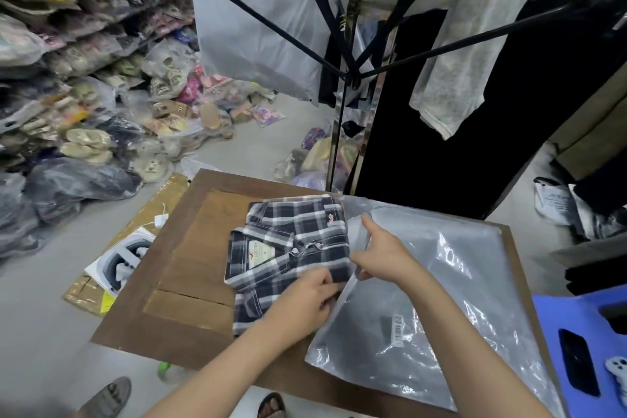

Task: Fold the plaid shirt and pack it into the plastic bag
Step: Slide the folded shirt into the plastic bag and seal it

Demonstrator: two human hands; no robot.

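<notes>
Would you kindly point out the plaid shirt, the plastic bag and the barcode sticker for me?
plaid shirt (291,248): head view, on the folded front beside the collar.
plastic bag (451,282): head view, on its flat glossy middle.
barcode sticker (397,330): head view, centre of the white label on the bag.

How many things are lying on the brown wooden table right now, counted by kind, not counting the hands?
Folded navy-and-white plaid shirt: 1
Clear plastic bag with a barcode sticker: 1
Total on the brown wooden table: 2
</notes>
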